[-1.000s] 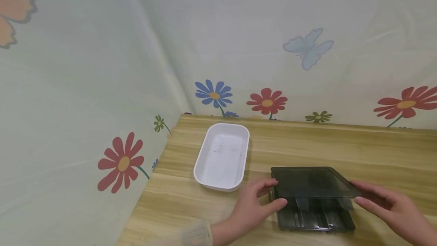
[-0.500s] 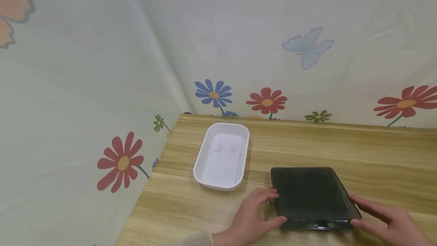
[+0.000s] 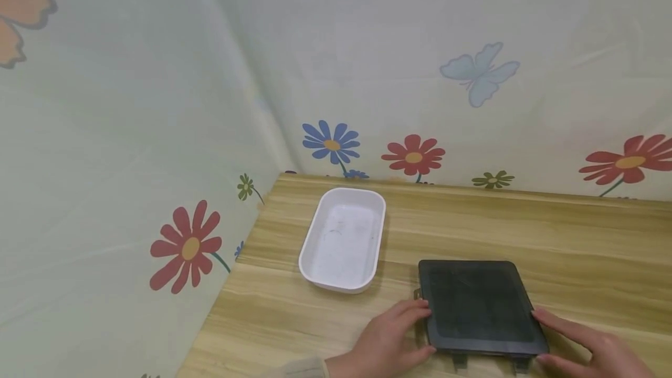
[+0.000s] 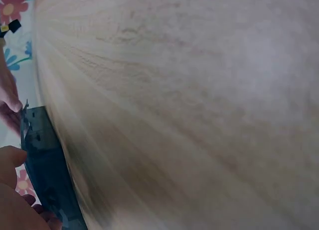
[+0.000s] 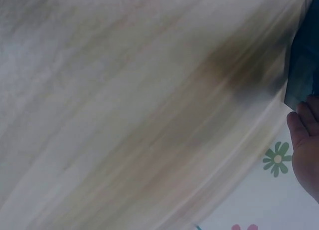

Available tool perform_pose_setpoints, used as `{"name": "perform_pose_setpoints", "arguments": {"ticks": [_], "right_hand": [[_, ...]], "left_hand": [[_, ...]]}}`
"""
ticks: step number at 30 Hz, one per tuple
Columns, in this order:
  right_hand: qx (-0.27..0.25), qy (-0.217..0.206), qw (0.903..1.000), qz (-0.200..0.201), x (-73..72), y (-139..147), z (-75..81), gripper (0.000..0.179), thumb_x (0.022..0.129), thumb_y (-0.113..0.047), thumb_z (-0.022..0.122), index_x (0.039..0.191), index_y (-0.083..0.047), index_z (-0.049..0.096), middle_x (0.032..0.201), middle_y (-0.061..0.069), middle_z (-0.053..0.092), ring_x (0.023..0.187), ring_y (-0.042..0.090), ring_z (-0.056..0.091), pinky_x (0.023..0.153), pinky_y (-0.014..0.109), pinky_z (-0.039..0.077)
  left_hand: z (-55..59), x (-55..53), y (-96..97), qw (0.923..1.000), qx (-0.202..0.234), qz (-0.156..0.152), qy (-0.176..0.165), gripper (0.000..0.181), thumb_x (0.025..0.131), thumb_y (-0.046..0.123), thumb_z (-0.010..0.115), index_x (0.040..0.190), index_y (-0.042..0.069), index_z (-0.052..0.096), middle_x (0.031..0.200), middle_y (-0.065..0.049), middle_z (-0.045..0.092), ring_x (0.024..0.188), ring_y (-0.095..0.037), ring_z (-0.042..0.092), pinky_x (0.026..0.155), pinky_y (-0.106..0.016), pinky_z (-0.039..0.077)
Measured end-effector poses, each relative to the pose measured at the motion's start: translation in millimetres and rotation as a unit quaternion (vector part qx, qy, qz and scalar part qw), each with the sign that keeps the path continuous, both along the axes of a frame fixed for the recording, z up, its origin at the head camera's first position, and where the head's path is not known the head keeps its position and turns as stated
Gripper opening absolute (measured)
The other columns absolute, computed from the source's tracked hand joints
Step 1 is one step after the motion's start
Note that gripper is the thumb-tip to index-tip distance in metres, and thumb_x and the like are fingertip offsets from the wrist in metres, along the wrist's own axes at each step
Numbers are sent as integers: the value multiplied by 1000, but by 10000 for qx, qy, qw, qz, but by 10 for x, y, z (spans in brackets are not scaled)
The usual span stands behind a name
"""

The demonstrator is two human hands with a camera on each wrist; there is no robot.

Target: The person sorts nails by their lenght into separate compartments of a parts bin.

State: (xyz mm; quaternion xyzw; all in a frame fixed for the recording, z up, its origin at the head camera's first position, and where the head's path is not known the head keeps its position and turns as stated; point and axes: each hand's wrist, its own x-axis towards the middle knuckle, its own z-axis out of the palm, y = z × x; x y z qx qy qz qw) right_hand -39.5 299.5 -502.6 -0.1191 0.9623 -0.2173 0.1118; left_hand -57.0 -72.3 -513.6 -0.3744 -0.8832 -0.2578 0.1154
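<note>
A dark tinted compartment box (image 3: 480, 308) lies on the table, its flat see-through lid down over the base. Two latch tabs (image 3: 459, 361) hang out at the near edge. My left hand (image 3: 388, 340) holds the lid at its left side, with the thumb by the near corner and fingers further up the edge. On the opposite side, my right hand (image 3: 593, 346) grips the right edge, index finger along it and thumb low at the near corner. The left wrist view has the box (image 4: 47, 170) between both hands. The lid hides the compartments inside.
A white rectangular tray (image 3: 342, 244) with rounded corners stands to the left of the box, further back. The wood-grain table (image 3: 588, 232) ends against a flowered curtain (image 3: 367, 45) at the back and left.
The lid has swung down from a half-raised tilt, covering the divided base. Both hands have come down and nearer with its front edge. The tray has stayed put.
</note>
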Motion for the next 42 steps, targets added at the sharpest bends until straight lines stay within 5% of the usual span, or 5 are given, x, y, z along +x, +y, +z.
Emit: {"name": "perform_pose_setpoints", "arguments": {"ticks": [5, 11, 24, 30, 42], "right_hand": [[-134, 474, 9988, -78, 11, -85, 59, 81, 73, -64, 67, 143, -30, 45, 135, 9, 57, 104, 23, 63, 72, 37, 55], [60, 1974, 9779, 687, -22, -261, 106, 83, 69, -56, 75, 142, -33, 46, 142, -7, 49, 128, -12, 37, 75, 21, 53], [15, 1692, 9786, 1170, -55, -346, 27, 85, 70, -60, 71, 145, -33, 41, 147, -8, 44, 127, -28, 11, 78, 28, 54], [153, 2108, 9683, 1335, -73, -340, 8, 87, 68, -60, 73, 144, -30, 44, 146, -8, 46, 131, -24, 11, 80, 32, 54], [147, 2467, 9592, 1370, -63, -352, -51, 89, 66, -60, 75, 143, -27, 46, 144, -7, 48, 132, -20, 18, 90, -2, 29]], "left_hand": [[75, -35, 8, 9995, -79, -124, 265, 59, 86, 46, 67, 133, 13, 54, 140, 0, 50, 131, -8, 45, 105, -18, 35], [191, -107, 125, 9973, -617, -351, 160, 67, 90, 56, 55, 141, 15, 47, 147, 0, 43, 139, -9, 35, 109, -22, 32], [154, -138, 365, 9705, -2184, -1004, 188, 72, 93, 64, 39, 148, 19, 37, 154, 3, 33, 144, -10, 22, 116, -26, 18], [138, -139, 359, 9676, -2289, -1052, 186, 72, 92, 64, 40, 149, 19, 36, 154, 3, 32, 145, -10, 20, 116, -25, 15], [79, -152, 379, 9663, -2220, -1016, 822, 72, 90, 62, 49, 145, 16, 42, 150, -2, 40, 142, -15, 30, 115, -29, 22]]}}
